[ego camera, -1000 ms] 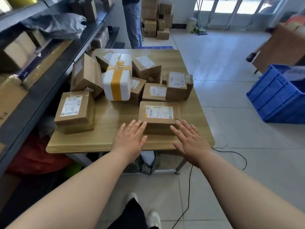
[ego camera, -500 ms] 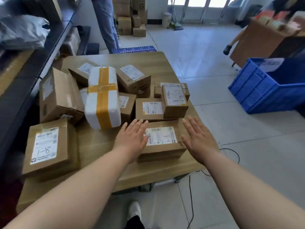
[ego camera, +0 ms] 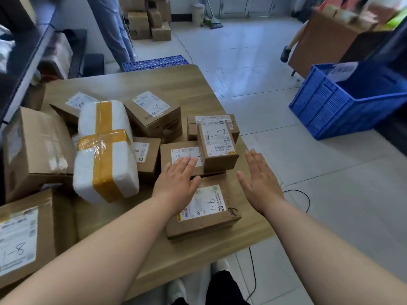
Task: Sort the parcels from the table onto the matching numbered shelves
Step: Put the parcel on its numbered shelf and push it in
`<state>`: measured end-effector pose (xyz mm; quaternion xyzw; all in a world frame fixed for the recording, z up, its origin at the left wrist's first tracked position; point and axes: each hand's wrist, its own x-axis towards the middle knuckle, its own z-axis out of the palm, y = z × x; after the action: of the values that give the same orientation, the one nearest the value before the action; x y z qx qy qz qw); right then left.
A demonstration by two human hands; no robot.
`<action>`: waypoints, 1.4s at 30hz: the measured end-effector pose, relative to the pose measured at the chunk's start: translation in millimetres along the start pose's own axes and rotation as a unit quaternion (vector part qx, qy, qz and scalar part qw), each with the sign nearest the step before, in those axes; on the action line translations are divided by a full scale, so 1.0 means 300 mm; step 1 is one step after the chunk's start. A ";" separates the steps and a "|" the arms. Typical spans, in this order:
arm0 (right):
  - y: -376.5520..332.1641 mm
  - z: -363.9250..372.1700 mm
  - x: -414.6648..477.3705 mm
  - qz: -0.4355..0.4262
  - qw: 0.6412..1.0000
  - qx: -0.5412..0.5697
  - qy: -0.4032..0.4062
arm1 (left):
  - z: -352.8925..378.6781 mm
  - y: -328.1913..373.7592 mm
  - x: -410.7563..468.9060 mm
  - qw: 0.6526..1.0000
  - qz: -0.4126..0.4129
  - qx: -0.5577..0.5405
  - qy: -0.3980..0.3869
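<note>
Several cardboard parcels lie on the wooden table [ego camera: 187,84]. Nearest me is a flat brown parcel [ego camera: 209,214] with a label marked 1-6. My left hand [ego camera: 178,183] hovers flat over its far left corner, fingers reaching onto the parcel behind it [ego camera: 176,155]. My right hand [ego camera: 257,181] is held flat, fingers apart, just right of the 1-6 parcel, holding nothing. A small upright parcel [ego camera: 217,146] marked 1-7 stands between my fingertips. A white foam parcel [ego camera: 103,150] with yellow tape lies to the left, and a box marked 1-8 [ego camera: 24,241] sits at the near left.
Dark shelving [ego camera: 24,69] runs along the left of the table. A blue plastic crate [ego camera: 352,102] stands on the tiled floor to the right. A person's legs [ego camera: 114,34] and stacked cartons [ego camera: 147,23] are beyond the table. A black cable [ego camera: 306,201] trails by the table's right edge.
I have stepped closer, so the table sits nearer and lower in view. Both hands have moved forward over the 1-6 parcel, towards the parcels behind it.
</note>
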<state>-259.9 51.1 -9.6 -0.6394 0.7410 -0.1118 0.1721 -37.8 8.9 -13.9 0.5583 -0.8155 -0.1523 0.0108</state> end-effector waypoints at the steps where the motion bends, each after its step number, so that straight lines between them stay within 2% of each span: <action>1: 0.009 -0.008 0.027 -0.002 1.000 0.012 -0.005 | -0.007 0.009 0.022 1.000 -0.006 -0.007 0.002; 11: 0.038 -0.066 0.288 -0.062 0.993 0.091 -0.048 | -0.053 0.131 0.193 0.995 -0.083 -0.038 0.041; 13: 0.031 -0.067 0.308 -0.062 0.991 0.098 -0.074 | -0.038 0.149 0.209 0.991 -0.110 -0.073 0.035; 15: 0.020 -0.066 0.318 -0.020 0.981 0.146 -0.127 | -0.017 0.168 0.225 0.963 -0.175 -0.202 0.022; 17: 0.014 -0.048 0.324 0.030 0.958 0.215 -0.188 | 0.002 0.180 0.241 0.905 -0.239 -0.350 0.028; 18: 0.009 -0.036 0.325 0.038 0.948 0.233 -0.212 | 0.010 0.184 0.246 0.887 -0.246 -0.389 0.031; 23: -0.027 -0.002 0.301 0.001 0.927 0.275 -0.254 | 0.015 0.173 0.208 0.855 -0.211 -0.469 0.064; 32: -0.130 -0.002 0.214 -0.111 0.907 0.219 -0.342 | 0.048 0.092 -0.015 0.818 -0.291 -0.451 0.208; 36: -0.156 0.030 0.178 -0.146 0.896 0.176 -0.380 | 0.065 0.057 -0.100 0.780 -0.341 -0.477 0.219; 42: -0.158 0.043 0.178 -0.146 0.888 0.179 -0.399 | 0.068 0.029 -0.111 0.782 -0.369 -0.464 0.193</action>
<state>-218.1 -8.5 -9.2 -0.6898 0.4756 -0.0020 0.5459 -37.0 47.0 -26.0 0.7621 -0.3583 -0.3935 0.3688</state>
